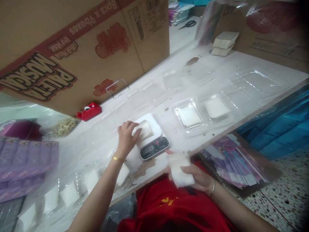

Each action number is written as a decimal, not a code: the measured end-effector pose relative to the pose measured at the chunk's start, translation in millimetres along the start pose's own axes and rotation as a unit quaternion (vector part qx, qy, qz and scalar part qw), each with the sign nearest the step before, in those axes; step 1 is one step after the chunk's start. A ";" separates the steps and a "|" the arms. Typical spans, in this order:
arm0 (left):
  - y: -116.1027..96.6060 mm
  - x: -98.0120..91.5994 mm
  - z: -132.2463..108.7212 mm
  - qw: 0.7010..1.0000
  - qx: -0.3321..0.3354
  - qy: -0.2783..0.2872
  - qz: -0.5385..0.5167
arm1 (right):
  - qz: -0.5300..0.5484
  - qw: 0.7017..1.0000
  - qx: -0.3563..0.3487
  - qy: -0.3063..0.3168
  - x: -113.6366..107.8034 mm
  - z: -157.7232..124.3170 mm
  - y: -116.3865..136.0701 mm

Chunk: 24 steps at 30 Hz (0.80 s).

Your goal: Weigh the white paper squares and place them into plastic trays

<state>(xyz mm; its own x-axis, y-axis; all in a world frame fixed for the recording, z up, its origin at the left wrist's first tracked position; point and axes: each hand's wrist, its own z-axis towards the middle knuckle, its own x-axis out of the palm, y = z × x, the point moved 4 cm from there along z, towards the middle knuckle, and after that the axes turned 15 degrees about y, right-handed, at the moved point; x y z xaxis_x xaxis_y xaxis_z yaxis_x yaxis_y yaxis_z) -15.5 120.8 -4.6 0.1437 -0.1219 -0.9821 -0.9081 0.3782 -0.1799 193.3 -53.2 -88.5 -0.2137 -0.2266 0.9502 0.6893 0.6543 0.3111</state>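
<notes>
A stack of white square sheets point(146, 129) lies on the white kitchen scale point(156, 124). My left hand point(129, 135) reaches over the scale's left side, its thumb and curled fingers closed at the near edge of that stack. The scale's dark display panel point(154, 148) faces me; its reading is too blurred to make out. In front of my red top, off the table's edge, my right hand point(196, 175) grips a thicker stack of white sheets point(181, 169), thumb on top and fingers underneath.
Right of the scale, clear plastic trays point(177, 106) hold white stacks. More white stacks point(69, 194) sit in clear trays at lower left. A large cardboard box point(84, 74), a red tape dispenser point(89, 111), purple boxes point(29, 158) and black scissors point(189, 24) surround the work area.
</notes>
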 end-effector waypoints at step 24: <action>-109.1 -13.2 -93.1 0.960 0.180 0.156 -0.148 | 0.034 0.999 -0.025 -0.015 4.9 9.7 -2.4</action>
<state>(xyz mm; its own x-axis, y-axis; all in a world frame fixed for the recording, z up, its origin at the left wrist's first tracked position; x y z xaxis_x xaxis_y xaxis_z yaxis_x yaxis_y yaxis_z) 45.0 -4.2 33.2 0.1996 -0.5206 -0.8302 -0.6425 0.5701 -0.5120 183.8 -48.8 -84.4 -0.1861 -0.1609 0.9693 0.7361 0.6306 0.2459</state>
